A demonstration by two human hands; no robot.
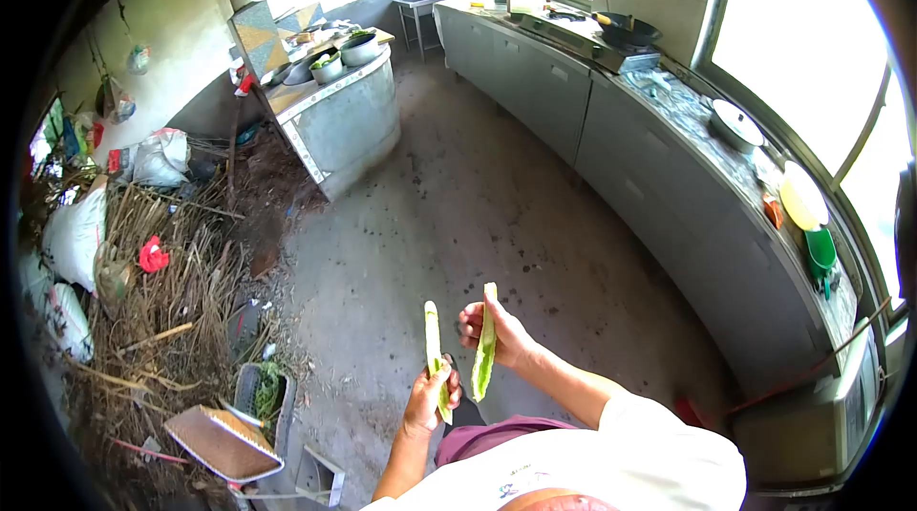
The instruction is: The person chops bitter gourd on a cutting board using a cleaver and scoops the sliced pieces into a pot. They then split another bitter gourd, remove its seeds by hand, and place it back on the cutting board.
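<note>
Upright in my left hand (423,403) is a long, pale green vegetable stalk (433,334), its fingers wrapped round the lower part. My right hand (508,335) grips the upper part of a second long green vegetable piece (483,360), brighter green with an uneven edge, which hangs down beside the first. The two pieces are apart, with a narrow gap between them. Their exact kind is not clear. Both hands are in front of my body, above the concrete floor (430,224).
Dry stalks (181,253) and sacks (78,236) heap up at the left, near a woven basket (224,439) and a low stool (320,478). A tiled stove (358,115) bears pots. Along the right runs a grey counter (630,143) with a wok (629,31).
</note>
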